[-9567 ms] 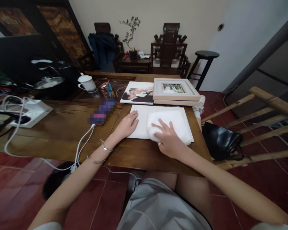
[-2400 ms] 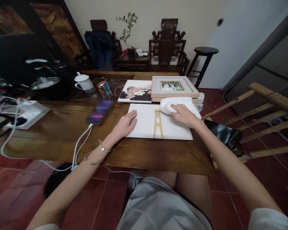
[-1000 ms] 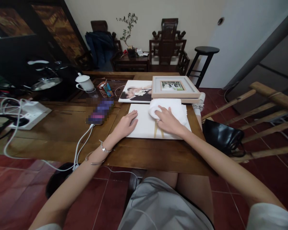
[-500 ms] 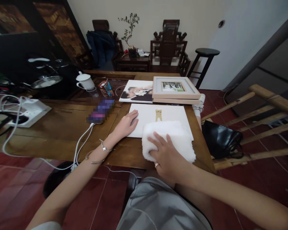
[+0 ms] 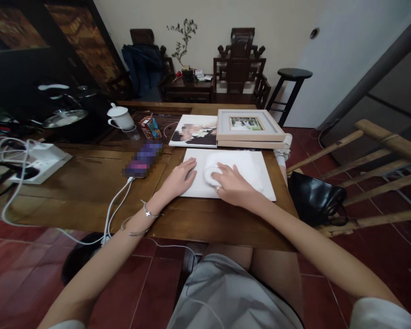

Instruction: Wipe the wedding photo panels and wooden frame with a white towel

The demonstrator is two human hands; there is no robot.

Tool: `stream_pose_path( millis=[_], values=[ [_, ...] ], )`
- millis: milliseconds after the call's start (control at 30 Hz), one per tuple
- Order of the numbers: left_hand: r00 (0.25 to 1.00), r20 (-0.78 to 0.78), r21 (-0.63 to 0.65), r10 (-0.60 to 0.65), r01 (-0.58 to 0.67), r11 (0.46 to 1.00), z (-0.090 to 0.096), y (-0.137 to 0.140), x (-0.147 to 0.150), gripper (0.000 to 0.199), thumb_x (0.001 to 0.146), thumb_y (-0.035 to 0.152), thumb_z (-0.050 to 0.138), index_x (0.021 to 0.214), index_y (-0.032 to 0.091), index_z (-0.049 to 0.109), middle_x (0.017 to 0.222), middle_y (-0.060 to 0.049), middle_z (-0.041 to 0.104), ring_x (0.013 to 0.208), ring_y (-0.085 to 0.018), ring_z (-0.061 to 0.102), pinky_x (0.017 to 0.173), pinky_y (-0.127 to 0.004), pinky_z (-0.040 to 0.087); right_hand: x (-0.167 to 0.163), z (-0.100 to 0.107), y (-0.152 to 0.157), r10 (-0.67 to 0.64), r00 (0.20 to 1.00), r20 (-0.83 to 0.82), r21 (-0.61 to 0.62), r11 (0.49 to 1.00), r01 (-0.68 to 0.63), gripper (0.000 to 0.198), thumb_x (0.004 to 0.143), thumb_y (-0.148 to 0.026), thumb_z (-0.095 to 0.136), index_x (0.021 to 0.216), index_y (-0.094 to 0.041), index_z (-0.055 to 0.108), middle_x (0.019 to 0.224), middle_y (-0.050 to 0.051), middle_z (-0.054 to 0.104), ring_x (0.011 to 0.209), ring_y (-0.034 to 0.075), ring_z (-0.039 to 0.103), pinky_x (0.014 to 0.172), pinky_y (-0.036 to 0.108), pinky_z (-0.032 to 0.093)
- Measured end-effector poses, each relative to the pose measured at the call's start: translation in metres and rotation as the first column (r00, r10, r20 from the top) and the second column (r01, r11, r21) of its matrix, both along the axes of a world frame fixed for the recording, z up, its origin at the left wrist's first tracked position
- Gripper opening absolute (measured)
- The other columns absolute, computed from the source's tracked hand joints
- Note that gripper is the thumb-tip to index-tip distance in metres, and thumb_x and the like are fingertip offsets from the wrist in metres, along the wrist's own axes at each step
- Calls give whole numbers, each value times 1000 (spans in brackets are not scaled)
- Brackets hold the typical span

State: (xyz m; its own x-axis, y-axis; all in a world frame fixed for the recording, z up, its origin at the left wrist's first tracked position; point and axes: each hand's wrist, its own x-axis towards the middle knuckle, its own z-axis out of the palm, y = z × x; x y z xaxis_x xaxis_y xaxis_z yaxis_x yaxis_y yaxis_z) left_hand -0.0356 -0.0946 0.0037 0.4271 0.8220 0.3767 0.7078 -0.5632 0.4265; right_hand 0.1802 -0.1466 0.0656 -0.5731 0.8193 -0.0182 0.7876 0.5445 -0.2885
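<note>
My left hand (image 5: pixel 182 177) lies flat, fingers extended, on the left edge of a white board (image 5: pixel 198 185) on the wooden table. On the board's middle and right part rests a fluffy white towel (image 5: pixel 241 163), bunched up at its left end. My right hand (image 5: pixel 235 186) is on that towel, fingers bent over its near left part and pressing it against the board. The tan figure printed on the board is hidden under the towel. A ring shows on my right hand.
Beyond the board are a photo canvas (image 5: pixel 194 131) and stacked picture frames (image 5: pixel 250 124). To the left lie a phone (image 5: pixel 143 159) on white cables, a drink carton (image 5: pixel 150 128), a lidded white cup (image 5: pixel 121 118) and a power strip (image 5: pixel 44 163). A black bag (image 5: pixel 317 198) sits on a wooden chair at right.
My right hand has pushed the towel forward, away from me, from the board's near edge onto its middle, covering the tan figure. My left hand stays in place.
</note>
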Motion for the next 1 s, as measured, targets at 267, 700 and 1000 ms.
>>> stream_pose_path(
  millis=[267,700,1000],
  values=[
    [1000,9,-8,-9,9,1000,1,0,0,41,92,34,42,121,12,61,136,-16,56,131,-29,48,111,-47,37,-8,-5,27,-65,997,-43,36,997,67,42,82,-8,40,120,-13,56,138,22,48,142,36,21,102,76,16],
    [1000,-22,-7,0,0,1000,3,-2,1,40,92,30,42,121,8,60,137,-19,54,131,-30,47,111,-45,37,-8,6,-87,78,997,0,-99,992,-77,41,75,-10,46,111,-19,63,151,14,37,144,35,16,104,76,14],
    [1000,0,-21,2,-2,1000,2,0,0,42,91,30,43,121,6,60,136,-20,54,130,-31,48,111,-47,36,-15,10,-58,76,997,5,-36,996,-76,36,78,-12,45,110,-17,62,135,16,53,138,36,29,102,74,21]
  ],
)
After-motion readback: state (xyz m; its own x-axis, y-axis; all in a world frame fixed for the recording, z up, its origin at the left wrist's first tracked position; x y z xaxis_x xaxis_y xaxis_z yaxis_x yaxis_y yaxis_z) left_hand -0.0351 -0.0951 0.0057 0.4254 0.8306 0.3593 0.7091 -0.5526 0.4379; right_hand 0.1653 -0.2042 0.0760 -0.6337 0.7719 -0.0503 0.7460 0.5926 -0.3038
